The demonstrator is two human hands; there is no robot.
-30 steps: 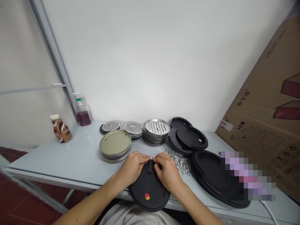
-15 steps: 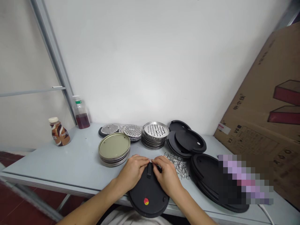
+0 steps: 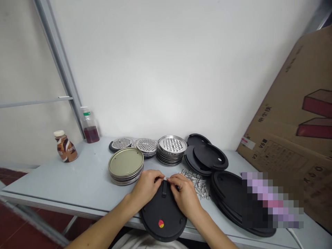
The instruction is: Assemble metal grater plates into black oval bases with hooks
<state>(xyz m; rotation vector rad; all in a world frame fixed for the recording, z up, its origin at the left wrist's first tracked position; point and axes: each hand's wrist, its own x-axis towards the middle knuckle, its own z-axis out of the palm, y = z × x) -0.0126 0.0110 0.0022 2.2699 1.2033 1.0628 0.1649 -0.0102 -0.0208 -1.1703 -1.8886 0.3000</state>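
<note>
A round black plastic disc (image 3: 163, 216) with a red and yellow sticker overhangs the table's front edge, close to my body. At its far edge, beside a raised black tab (image 3: 164, 190), the fingertips of both hands meet. My left hand (image 3: 148, 183) pinches from the left and my right hand (image 3: 183, 190) from the right. Between them shows a tiny shiny metal piece (image 3: 165, 178), mostly covered by the fingers. A heap of wire-like metal clips (image 3: 199, 185) lies just right of my right hand. Left of my left hand stands a stack of olive-topped round metal plates (image 3: 126, 162).
Round grater plates (image 3: 172, 145) are stacked along the wall, with perforated discs (image 3: 146, 145) beside them. More black discs (image 3: 211, 155) and larger ones (image 3: 228, 197) lie right. Two bottles (image 3: 67, 148) stand left. A big cardboard box (image 3: 285, 114) leans at right.
My left fingers have curled slightly more around the small metal piece at the disc's far edge. The disc and the things on the table stay almost the same.
</note>
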